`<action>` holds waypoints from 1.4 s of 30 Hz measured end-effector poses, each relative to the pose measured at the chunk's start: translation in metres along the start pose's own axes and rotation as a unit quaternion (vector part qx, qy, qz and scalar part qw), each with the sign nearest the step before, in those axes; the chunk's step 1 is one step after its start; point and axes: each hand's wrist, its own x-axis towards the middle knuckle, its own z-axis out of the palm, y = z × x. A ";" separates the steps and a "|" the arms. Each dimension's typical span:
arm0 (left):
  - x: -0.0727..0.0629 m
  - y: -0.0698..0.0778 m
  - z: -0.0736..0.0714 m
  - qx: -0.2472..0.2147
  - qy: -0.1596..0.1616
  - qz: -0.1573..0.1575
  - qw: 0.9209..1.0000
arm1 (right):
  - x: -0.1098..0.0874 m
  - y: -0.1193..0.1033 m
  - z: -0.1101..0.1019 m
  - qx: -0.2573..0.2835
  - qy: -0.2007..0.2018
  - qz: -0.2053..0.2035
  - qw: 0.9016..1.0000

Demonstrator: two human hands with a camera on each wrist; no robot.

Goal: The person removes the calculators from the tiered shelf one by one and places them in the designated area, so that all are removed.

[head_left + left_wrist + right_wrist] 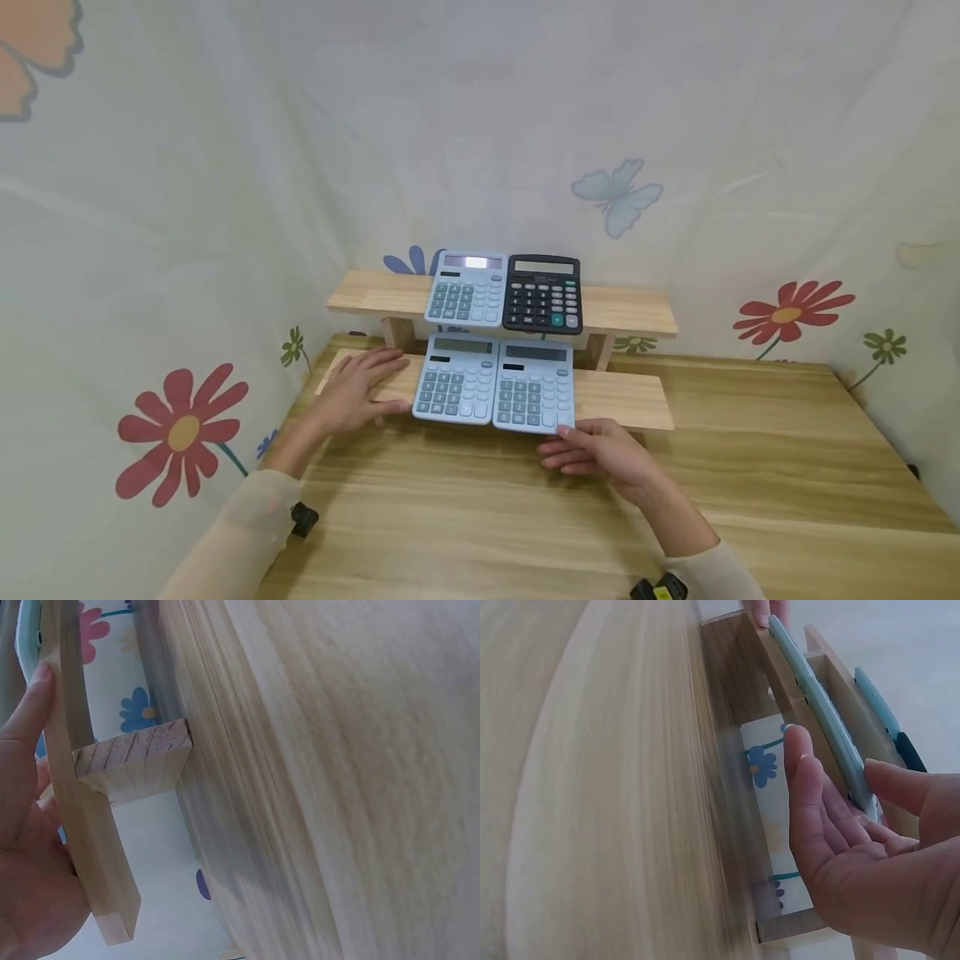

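Two light blue calculators lie side by side on the lower wooden shelf (622,398), the left calculator (453,379) against the right calculator (534,386). My right hand (600,454) holds the lower right corner of the right one, thumb on its face and fingers below. In the right wrist view, that calculator (840,746) shows edge-on beside the thumb. My left hand (356,392) rests on the shelf's left end, fingers extended over the wood. Its thumb tip is right at the left calculator's lower left edge.
On the upper shelf (630,310) stand another light blue calculator (465,287) and a black calculator (543,293). Wooden supports (597,350) separate the two shelves. The rack stands at the back of a wood-grain table (465,517), before a printed curtain (480,125).
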 end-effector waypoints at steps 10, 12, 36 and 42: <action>-0.001 -0.001 0.001 -0.002 -0.007 -0.009 1.000 | -0.001 0.002 -0.010 -0.009 -0.024 0.008 1.000; -0.001 -0.001 0.001 -0.003 -0.008 -0.009 1.000 | -0.002 0.002 -0.013 -0.016 -0.032 0.013 0.999; -0.003 0.003 -0.002 0.002 0.000 0.003 1.000 | -0.003 -0.003 -0.012 0.178 -0.029 0.039 0.983; -0.003 0.003 -0.002 -0.001 -0.006 0.000 1.000 | -0.004 0.000 -0.002 0.169 0.000 0.026 0.985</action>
